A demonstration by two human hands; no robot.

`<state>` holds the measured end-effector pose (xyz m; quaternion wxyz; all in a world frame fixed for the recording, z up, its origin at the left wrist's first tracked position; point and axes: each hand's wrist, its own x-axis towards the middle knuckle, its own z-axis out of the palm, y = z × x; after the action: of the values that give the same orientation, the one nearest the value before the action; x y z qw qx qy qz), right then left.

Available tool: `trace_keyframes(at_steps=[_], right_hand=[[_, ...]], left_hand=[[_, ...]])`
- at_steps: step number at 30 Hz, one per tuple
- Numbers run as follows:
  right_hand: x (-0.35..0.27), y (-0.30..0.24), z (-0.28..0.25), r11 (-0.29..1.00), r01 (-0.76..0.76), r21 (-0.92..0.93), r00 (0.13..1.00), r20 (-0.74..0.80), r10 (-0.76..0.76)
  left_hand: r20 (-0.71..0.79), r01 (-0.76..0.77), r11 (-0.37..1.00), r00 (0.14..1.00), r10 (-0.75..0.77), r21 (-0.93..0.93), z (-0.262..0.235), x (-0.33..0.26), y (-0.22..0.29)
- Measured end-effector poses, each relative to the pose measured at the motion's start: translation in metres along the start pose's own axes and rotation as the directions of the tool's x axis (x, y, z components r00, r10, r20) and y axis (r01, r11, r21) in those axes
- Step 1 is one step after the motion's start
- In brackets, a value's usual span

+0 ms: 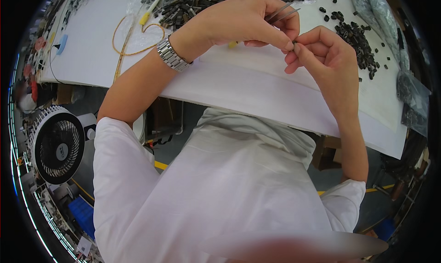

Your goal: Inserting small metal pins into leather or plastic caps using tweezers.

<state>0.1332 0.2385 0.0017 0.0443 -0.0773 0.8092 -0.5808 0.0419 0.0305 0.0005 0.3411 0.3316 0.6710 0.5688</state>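
Note:
My left hand [250,20], with a steel watch [172,54] on its wrist, is closed above the white table. Metal tweezers [281,15] are tucked in its curled fingers, their thin tips pointing up and right. Its thumb and forefinger meet those of my right hand [331,56] in a pinch. Between the fingertips is a tiny dark piece [294,43], mostly covered, so its exact kind does not show. A big heap of small black parts [188,9] lies beyond my left hand. Another, smaller heap of black pieces [357,39] is just past my right hand.
On the white table [257,81] lie a yellow cord [120,46] and a white-and-yellow pen-like tool [148,14] at the left. Clear plastic bags [411,88] line the right edge. A white fan [59,143] stands at the left, below table height.

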Motion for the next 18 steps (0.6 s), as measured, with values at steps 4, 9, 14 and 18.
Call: trace_keyframes(at_steps=[4, 9, 14, 18], right_hand=[[0.0, 0.004, 0.004, 1.0, 0.009, -0.001, 1.0, -0.014, -0.009], [0.018, 0.016, 0.014, 0.979, 0.153, -0.134, 0.98, -0.105, -0.167], [0.053, 0.035, 0.011, 0.922, 0.29, -0.256, 0.928, -0.161, -0.336], [0.062, 0.036, 0.011, 0.878, 0.42, -0.228, 0.852, -0.235, -0.468]], left_hand=[[-0.117, -0.123, 0.968, 0.982, 0.151, 0.218, 0.009, 0.0, -0.003], [-0.402, -0.1, 0.868, 0.857, 0.323, 0.486, 0.026, 0.009, -0.009], [-0.557, -0.123, 0.845, 0.701, 0.445, 0.52, 0.016, 0.014, -0.012], [-0.44, -0.355, 0.923, 0.86, 0.26, -0.147, -0.008, 0.008, -0.025]])
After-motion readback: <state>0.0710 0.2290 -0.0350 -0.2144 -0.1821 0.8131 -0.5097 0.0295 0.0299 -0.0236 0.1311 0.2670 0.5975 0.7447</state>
